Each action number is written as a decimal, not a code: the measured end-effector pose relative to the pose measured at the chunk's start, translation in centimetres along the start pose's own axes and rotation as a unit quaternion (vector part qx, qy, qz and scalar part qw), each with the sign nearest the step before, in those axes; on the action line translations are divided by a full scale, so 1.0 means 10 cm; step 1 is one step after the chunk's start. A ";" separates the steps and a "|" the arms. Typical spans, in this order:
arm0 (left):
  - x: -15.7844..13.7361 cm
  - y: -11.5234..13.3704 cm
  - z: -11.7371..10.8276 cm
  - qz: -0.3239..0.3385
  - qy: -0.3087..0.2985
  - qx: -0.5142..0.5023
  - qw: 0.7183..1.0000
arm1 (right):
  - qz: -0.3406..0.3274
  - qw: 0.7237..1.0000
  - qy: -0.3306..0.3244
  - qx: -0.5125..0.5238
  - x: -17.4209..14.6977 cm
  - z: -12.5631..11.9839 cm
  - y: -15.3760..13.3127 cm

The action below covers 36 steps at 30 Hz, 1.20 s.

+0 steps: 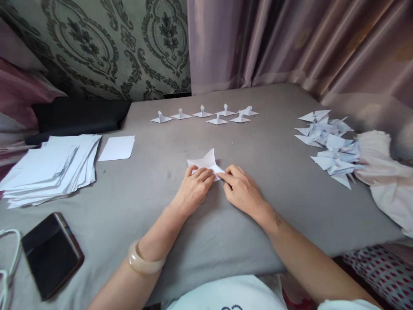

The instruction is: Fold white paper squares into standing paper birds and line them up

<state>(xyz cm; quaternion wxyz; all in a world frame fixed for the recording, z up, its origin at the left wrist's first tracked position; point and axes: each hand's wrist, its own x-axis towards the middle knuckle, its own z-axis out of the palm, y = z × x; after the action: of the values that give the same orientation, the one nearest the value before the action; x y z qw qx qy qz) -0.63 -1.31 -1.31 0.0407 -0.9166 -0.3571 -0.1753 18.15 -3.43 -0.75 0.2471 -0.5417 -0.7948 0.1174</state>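
Observation:
A partly folded sheet of white paper (206, 160) lies on the grey cloth in front of me, with creased flaps and one point sticking up at the far side. My left hand (197, 185) rests over its near left part, fingers bent and pressing down on it. At the right corner, my right hand (240, 187) pinches the paper between thumb and forefinger. The fingers partly cover the near edge, so the folds beneath them are hidden.
Several folded paper figures (202, 113) stand at the back. A heap of folded paper (335, 144) lies right beside pale cloth (387, 176). On the left are a paper stack (51, 168), a single sheet (116, 148), a black phone (51, 256) and a white cable (8, 275).

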 end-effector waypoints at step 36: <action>0.09 0.05 -0.08 -0.146 -0.001 -0.023 0.989 | 0.069 0.995 0.013 -0.068 0.03 0.07 -0.03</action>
<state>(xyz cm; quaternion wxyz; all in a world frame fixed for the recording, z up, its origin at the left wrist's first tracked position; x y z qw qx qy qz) 0.11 -1.24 -0.26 -0.0068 -0.8557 -0.4826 -0.1865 17.42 -3.23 -1.13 0.2118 -0.6120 -0.7585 0.0729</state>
